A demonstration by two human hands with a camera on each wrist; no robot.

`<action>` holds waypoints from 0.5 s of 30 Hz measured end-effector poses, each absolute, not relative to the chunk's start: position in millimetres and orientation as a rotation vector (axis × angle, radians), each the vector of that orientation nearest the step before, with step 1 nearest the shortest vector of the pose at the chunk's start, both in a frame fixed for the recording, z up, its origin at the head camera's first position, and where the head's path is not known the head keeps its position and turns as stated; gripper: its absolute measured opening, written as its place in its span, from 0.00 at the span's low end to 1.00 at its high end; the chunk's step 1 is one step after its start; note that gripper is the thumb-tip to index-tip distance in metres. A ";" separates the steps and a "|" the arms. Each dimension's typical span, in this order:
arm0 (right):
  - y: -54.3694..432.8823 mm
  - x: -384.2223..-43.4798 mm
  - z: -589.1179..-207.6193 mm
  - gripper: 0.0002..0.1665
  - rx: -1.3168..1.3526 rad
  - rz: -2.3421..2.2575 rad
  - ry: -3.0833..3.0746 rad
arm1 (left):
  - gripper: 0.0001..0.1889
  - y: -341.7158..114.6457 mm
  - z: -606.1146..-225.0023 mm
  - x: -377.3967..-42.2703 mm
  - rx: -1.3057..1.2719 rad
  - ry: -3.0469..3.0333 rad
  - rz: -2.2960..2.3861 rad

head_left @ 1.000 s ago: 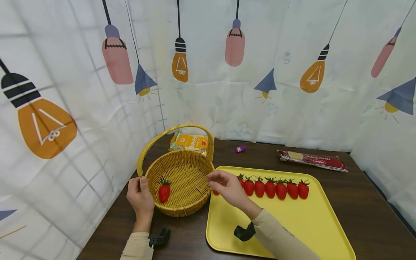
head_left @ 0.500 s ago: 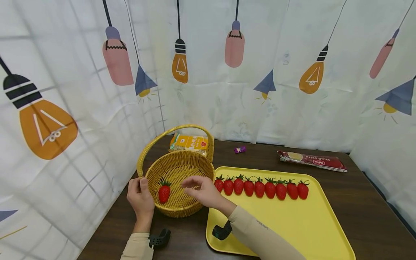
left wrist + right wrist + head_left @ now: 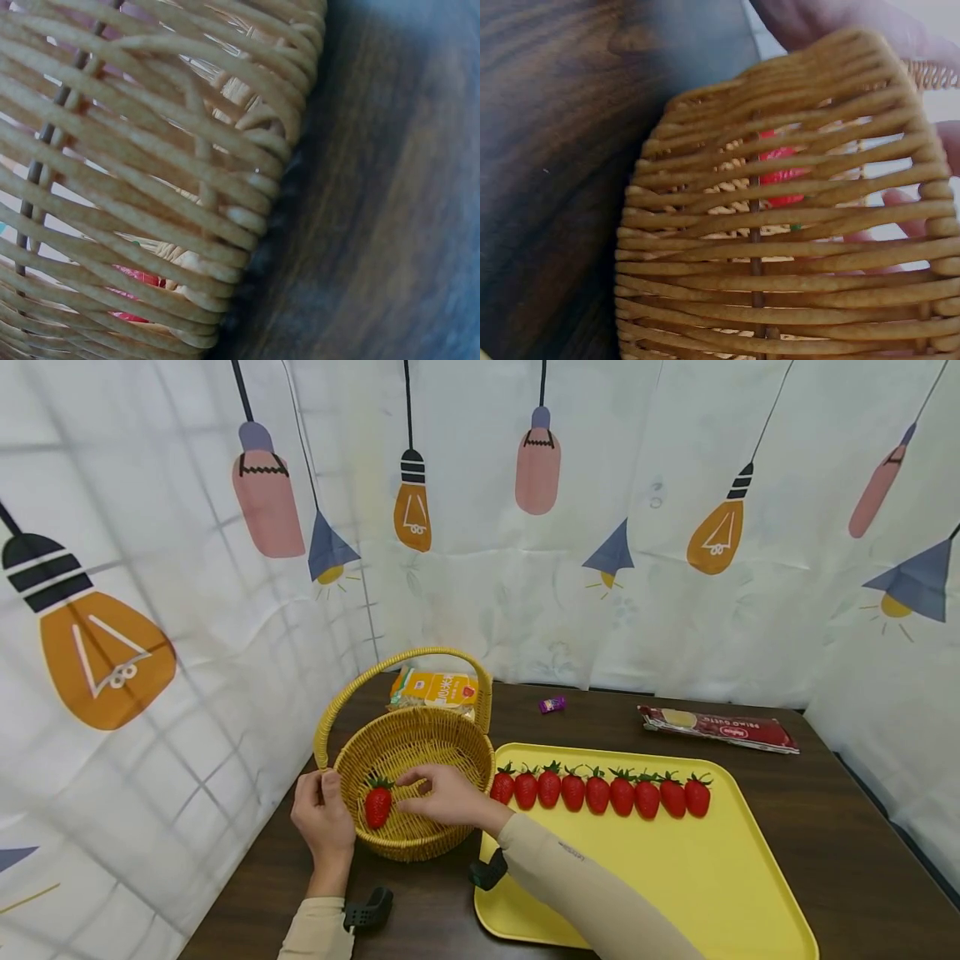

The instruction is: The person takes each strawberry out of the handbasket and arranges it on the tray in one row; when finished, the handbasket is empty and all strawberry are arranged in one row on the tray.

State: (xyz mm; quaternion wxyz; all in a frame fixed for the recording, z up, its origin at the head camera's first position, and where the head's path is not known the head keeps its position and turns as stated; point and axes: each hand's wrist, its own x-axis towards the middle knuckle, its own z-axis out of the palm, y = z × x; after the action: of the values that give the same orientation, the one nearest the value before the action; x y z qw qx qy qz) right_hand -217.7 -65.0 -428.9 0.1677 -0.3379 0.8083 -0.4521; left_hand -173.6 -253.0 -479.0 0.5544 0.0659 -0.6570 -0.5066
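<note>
A yellow wicker basket (image 3: 442,739) with a tall arched handle stands on the table's left part. My left hand (image 3: 324,814) grips its left rim where the handle meets it. Inside lies one strawberry (image 3: 378,807), leaves pointing to the back. My right hand (image 3: 442,795) reaches over the basket's near right rim, its thumb and index finger apart and fingertips close to the strawberry's right side. In the right wrist view the wicker wall (image 3: 825,262) covers most of the scene, with strawberry red showing through the gaps. Wicker (image 3: 165,161) also fills much of the left wrist view.
Right of the basket lies a yellow tray (image 3: 637,877) with a row of several strawberries (image 3: 597,793) along its back. Behind are an orange-and-clear food bag (image 3: 442,685), a small purple packet (image 3: 552,704) and a long red packet (image 3: 720,729). A printed curtain (image 3: 487,602) surrounds the table.
My right hand has moved left from the tray's edge into the basket, beside the strawberry, uncovering the left end of the strawberry row. The left hand keeps its grip on the rim.
</note>
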 end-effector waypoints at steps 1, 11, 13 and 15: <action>-66.6 -219.7 -429.4 0.24 -0.953 -1.278 2.294 | 0.24 -253.5 -479.9 -174.0 0.153 -1.553 -1.200; -81.8 -235.2 -437.4 0.25 -0.850 -1.194 2.256 | 0.23 -253.8 -480.9 -174.4 0.130 -1.559 -1.216; -85.2 -236.3 -438.9 0.26 -0.857 -1.158 2.268 | 0.24 -254.0 -481.3 -174.9 0.128 -1.553 -1.214; -88.3 -236.9 -440.0 0.26 -0.875 -1.112 2.272 | 0.25 -253.4 -480.4 -174.9 0.127 -1.551 -1.208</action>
State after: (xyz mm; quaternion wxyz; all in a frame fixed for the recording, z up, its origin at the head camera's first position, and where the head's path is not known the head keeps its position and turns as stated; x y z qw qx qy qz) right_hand -236.9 -88.3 -440.0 0.2304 -0.3180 0.8261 -0.4042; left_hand -174.9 -253.4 -480.4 0.5527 0.0539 -0.6560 -0.5111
